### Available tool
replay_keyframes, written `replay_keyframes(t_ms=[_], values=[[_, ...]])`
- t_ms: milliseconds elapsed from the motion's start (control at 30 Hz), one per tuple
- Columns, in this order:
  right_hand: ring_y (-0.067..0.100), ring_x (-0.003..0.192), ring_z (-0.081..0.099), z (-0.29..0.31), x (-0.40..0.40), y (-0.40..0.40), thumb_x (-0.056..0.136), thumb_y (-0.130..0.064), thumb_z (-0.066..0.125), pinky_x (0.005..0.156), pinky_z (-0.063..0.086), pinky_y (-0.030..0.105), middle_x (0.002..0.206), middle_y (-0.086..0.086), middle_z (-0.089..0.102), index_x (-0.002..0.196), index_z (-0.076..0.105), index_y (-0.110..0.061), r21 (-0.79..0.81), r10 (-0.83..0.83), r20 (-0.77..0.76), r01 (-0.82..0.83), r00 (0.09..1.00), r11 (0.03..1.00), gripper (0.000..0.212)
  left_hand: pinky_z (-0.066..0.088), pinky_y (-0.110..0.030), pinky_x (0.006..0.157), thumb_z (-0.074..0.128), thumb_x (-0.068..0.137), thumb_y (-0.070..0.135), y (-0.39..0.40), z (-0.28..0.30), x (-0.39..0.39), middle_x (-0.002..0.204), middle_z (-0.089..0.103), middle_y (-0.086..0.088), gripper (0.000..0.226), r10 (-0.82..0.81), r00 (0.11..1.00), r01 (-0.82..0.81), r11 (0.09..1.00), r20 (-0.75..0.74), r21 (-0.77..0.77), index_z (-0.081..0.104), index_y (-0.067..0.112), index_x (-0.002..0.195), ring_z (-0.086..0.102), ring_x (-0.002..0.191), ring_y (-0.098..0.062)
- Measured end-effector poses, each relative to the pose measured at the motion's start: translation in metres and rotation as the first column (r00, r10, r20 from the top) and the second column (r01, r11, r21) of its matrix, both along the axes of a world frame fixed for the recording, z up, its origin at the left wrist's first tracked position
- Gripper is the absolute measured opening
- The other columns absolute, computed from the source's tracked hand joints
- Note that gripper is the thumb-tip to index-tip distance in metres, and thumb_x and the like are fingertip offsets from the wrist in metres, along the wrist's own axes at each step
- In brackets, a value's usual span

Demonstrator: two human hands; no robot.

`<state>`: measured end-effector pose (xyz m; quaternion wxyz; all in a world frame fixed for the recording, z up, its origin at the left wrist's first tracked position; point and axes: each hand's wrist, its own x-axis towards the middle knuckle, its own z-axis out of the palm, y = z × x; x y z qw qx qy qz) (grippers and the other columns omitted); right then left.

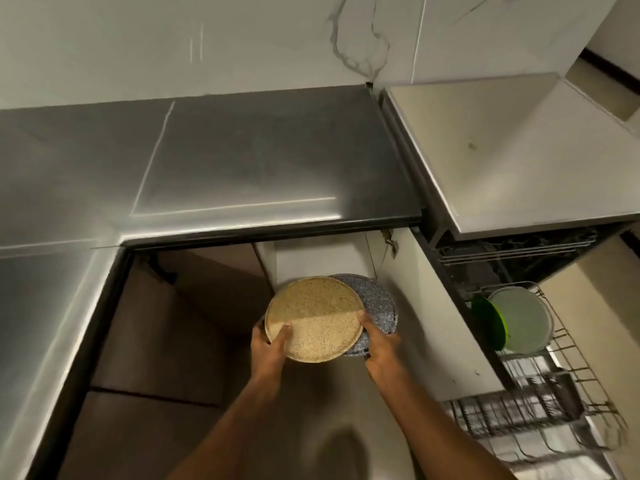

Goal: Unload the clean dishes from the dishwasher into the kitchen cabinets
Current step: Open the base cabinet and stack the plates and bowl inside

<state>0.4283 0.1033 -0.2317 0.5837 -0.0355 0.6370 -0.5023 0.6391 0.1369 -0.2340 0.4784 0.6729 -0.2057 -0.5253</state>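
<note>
A round tan speckled plate (313, 315) lies on top of a grey-blue speckled plate (375, 306), both held in the air below the counter's edge. My left hand (268, 351) grips the tan plate's near-left rim, thumb on top. My right hand (379, 344) grips the near-right side, thumb against the tan plate and fingers round the grey-blue plate's rim. At the right, the dishwasher's pulled-out lower rack (568, 362) holds a pale green plate (523, 318) and a bright green plate (486, 322), both standing on edge.
A dark steel countertop (242, 161) runs across the view above the plates. An open cabinet door (440, 323) stands between the plates and the dishwasher. Brown lower cabinet fronts (166, 323) are at the left. The dishwasher's upper rack (512, 251) sits back under a pale counter (519, 150).
</note>
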Motion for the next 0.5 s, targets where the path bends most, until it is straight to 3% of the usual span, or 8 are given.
replay_keyframes(t_ms=[100,167,233,300,333,400,500], values=[[0.025,0.091,0.075,-0.058,0.01,-0.04,0.072,-0.009,0.093,0.076,0.065,0.042,0.104,0.007,0.076,0.116,0.069,-0.011,-0.072,-0.038,0.038,0.04,0.999,0.997,0.05,0.052,-0.053,0.105,0.082,0.087,0.034,-0.031,-0.053,-0.002,0.136,0.058,-0.001,0.073,-0.04,0.997,0.046,0.995,0.062,-0.092,0.041,0.031,0.148,0.061,0.12,-0.025],[0.024,0.092,0.073,-0.094,0.017,-0.068,0.076,-0.009,0.091,0.082,0.063,0.043,0.102,0.003,0.074,0.116,0.068,-0.012,-0.124,-0.054,0.04,0.059,0.998,0.991,0.047,0.047,-0.055,0.11,0.076,0.092,0.043,-0.054,-0.088,-0.007,0.148,0.045,-0.004,0.07,-0.027,0.938,0.08,0.987,0.345,-0.14,0.038,0.032,0.149,0.054,0.129,-0.031],[0.028,0.096,0.076,-0.13,0.022,-0.09,0.075,-0.008,0.091,0.086,0.063,0.05,0.104,0.007,0.077,0.112,0.072,-0.009,-0.191,-0.09,0.027,0.093,0.996,0.977,0.042,0.038,-0.05,0.116,0.065,0.097,0.047,-0.066,-0.111,-0.016,0.162,0.021,-0.006,0.069,0.0,0.738,0.164,0.97,0.675,-0.18,0.033,0.025,0.154,0.038,0.142,-0.037],[0.029,0.094,0.077,-0.154,0.025,-0.118,0.071,-0.009,0.094,0.082,0.064,0.051,0.108,0.011,0.078,0.112,0.074,-0.009,-0.208,-0.152,0.0,0.149,0.988,0.967,0.045,0.03,-0.042,0.119,0.057,0.103,0.044,-0.087,-0.127,-0.022,0.167,0.014,-0.002,0.061,-0.014,0.505,0.411,0.883,0.863,-0.226,0.034,0.026,0.156,0.024,0.152,-0.029],[0.028,0.09,0.077,-0.158,0.027,-0.126,0.069,-0.009,0.095,0.08,0.064,0.051,0.107,0.011,0.078,0.108,0.074,-0.012,-0.193,-0.175,-0.023,0.168,0.984,0.967,0.045,0.03,-0.041,0.12,0.055,0.104,0.042,-0.096,-0.126,-0.022,0.167,0.019,-0.002,0.056,-0.067,0.391,0.549,0.818,0.918,-0.174,0.038,0.027,0.154,0.023,0.153,-0.026],[0.023,0.086,0.074,-0.194,0.027,-0.145,0.066,-0.013,0.098,0.081,0.064,0.048,0.097,0.002,0.076,0.096,0.071,-0.02,-0.246,-0.218,-0.022,0.206,0.976,0.947,0.041,0.034,-0.047,0.12,0.05,0.104,0.047,-0.127,-0.18,-0.02,0.164,0.03,-0.001,0.051,-0.037,0.164,0.731,0.675,0.986,-0.096,0.045,0.027,0.151,0.03,0.15,-0.025],[0.02,0.085,0.072,-0.205,0.03,-0.173,0.067,-0.023,0.098,0.083,0.062,0.039,0.095,-0.002,0.073,0.1,0.071,-0.019,-0.269,-0.238,-0.164,0.188,0.957,0.944,0.043,0.035,-0.055,0.117,0.029,0.102,0.068,-0.171,-0.203,-0.01,0.167,0.031,-0.001,0.066,-0.142,0.009,0.749,0.657,0.99,0.087,0.038,0.031,0.156,0.033,0.149,-0.033]])
